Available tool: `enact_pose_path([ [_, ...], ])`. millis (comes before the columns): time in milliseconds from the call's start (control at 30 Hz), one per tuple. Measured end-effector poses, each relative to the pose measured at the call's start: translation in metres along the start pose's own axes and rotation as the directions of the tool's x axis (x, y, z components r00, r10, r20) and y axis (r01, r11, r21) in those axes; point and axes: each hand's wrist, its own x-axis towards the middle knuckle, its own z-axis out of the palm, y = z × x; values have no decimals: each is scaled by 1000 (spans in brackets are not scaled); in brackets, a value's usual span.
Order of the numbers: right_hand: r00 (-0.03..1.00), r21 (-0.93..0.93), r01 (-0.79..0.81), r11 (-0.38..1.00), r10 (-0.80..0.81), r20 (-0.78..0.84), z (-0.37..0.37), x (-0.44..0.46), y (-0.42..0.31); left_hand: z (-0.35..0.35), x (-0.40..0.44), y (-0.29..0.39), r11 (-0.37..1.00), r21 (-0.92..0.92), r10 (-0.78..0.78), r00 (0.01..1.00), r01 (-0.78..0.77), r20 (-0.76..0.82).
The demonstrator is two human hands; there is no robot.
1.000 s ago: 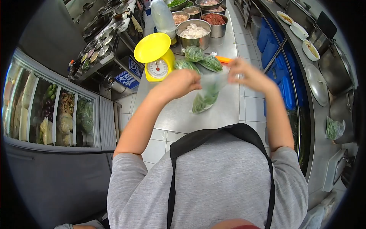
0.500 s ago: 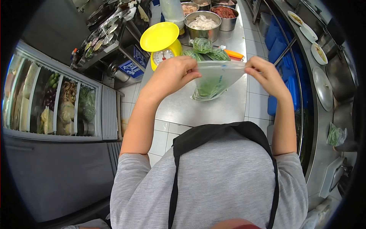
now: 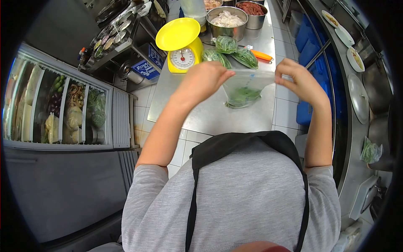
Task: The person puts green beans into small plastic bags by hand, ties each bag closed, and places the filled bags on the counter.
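Observation:
A clear plastic bag (image 3: 244, 90) with green leaves at its bottom hangs upright over the steel table, its top edge stretched between my hands. My left hand (image 3: 208, 80) pinches the left top corner. The right top corner is pinched by my right hand (image 3: 299, 80). Just beyond the bag lie several packed bags of greens (image 3: 226, 44), one resting on the others. Left of them stands a yellow scale (image 3: 183, 56) with a round dial and a yellow pan.
An orange-handled tool (image 3: 261, 55) lies near the right edge of the steel table (image 3: 201, 111). Metal bowls (image 3: 227, 31) of meat stand at the back. Dishes and a lid (image 3: 358, 98) are on the right counter, an open-fronted fridge (image 3: 63, 107) on the left.
The bag's mouth has been pulled out flat and wide between my hands, and its greens have settled at the bottom. The camera view has shifted slightly.

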Motion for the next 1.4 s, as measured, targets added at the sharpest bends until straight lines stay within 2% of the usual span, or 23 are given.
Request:
enact_pose_path([
  [67, 994, -33, -75, 997, 77, 81, 5, -4, -4, 19, 1, 0, 999, 34, -6, 995, 10, -95],
  [133, 998, -52, -33, 998, 36, 51, 2, -2, -17, 18, 0, 9, 1000, 10, -29, 995, 30, -93],
  [200, 976, 26, 152, 988, -146, -162, 4, 7, -37, 16, -2, 15, 997, -50, -57, 994, 52, -91],
  [233, 977, 28, 148, 989, -141, -161, 12, 10, -45, 17, -4, 17, 997, -52, -57, 995, 52, -87],
  [300, 979, 52, 195, 979, -192, -61, 28, 10, -53, 19, -9, 21, 973, -230, -35, 996, 15, -85],
  [333, 980, 55, 191, 980, -188, -59, 35, 8, -51, 21, -14, 24, 972, -233, -36, 996, 16, -80],
  [400, 987, -143, 38, 989, -15, 159, 45, 6, -46, 25, -24, 30, 935, -346, -103, 992, 72, -72],
  [433, 967, -177, 10, 984, 35, 252, 45, 2, -42, 26, -30, 30, 934, -348, -110, 991, 80, -69],
  [667, 970, -174, 39, 984, 4, 241, 58, 5, -37, 30, -42, 37, 829, -545, -209, 974, 128, -88],
  [733, 964, -172, 170, 970, -127, 235, 79, 23, -20, 31, -37, 34, 812, -570, -220, 971, 128, -95],
  [767, 964, -170, 168, 971, -126, 236, 83, 31, -22, 31, -34, 31, 803, -585, -213, 971, 114, -104],
  [833, 853, -252, -8, 968, 138, 503, 87, 49, -33, 31, -27, 26, 804, -589, -192, 973, 81, -128],
  [867, 854, -252, -4, 968, 135, 503, 90, 53, -29, 31, -24, 24, 805, -588, -193, 972, 81, -131],
  [933, 766, -26, -328, 944, 282, 577, 104, 58, -18, 31, -22, 21, 832, -550, -176, 975, 71, -139],
  [967, 767, -26, -324, 946, 279, 579, 109, 58, -10, 30, -22, 20, 833, -549, -179, 974, 73, -142],
  [1033, 804, 147, -183, 972, 62, 591, 111, 55, 1, 30, -22, 20, 826, -557, -189, 973, 85, -132],
  [1133, 758, 187, -292, 938, 108, 643, 109, 55, -5, 31, -21, 19, 824, -562, -182, 973, 70, -145],
  [1167, 759, 186, -294, 937, 110, 642, 104, 54, -6, 31, -21, 18, 824, -563, -179, 973, 69, -144],
  [1200, 851, 165, -48, 985, -46, 523, 96, 52, -6, 32, -21, 17, 829, -555, -177, 973, 64, -152],
  [1233, 887, 108, 198, 974, -225, 403, 89, 52, -8, 32, -21, 16, 835, -547, -176, 971, 61, -160],
  [1267, 886, 110, 199, 974, -227, 404, 77, 52, -14, 31, -21, 16, 835, -546, -178, 971, 63, -160],
  [1367, 971, -25, 134, 991, -126, 201, 51, 48, -32, 28, -22, 17, 812, -577, -207, 969, 92, -137],
  [1400, 972, -25, 129, 991, -122, 199, 56, 47, -30, 28, -22, 18, 809, -580, -209, 969, 95, -132],
])
